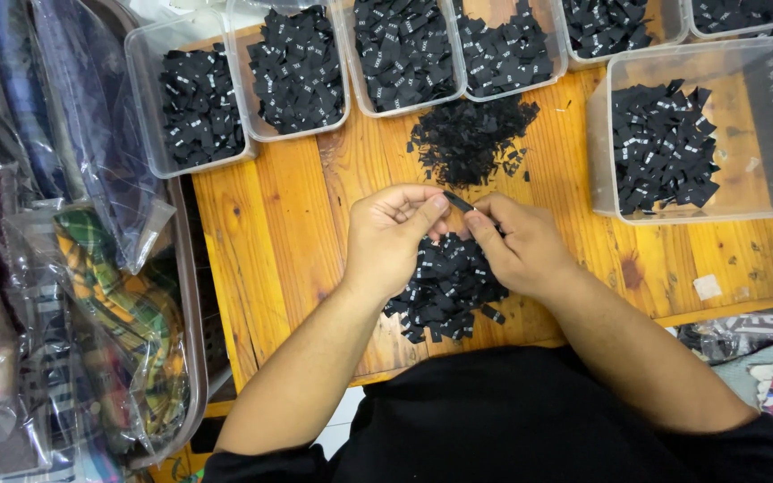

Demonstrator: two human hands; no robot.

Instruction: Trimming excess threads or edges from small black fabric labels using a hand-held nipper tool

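My left hand [393,234] and my right hand [519,245] meet over a wooden table [279,233], pinching one small black fabric label [458,201] between thumbs and forefingers. Under my hands lies a pile of black labels with small white print [447,291]. A second heap of plain black pieces [471,139] lies just beyond my fingers.
Several clear plastic tubs of black labels line the far edge [199,103] [297,72] [404,54] [505,49], and a larger tub [700,134] stands at the right. A bin of folded garments in plastic bags [91,268] stands at the left.
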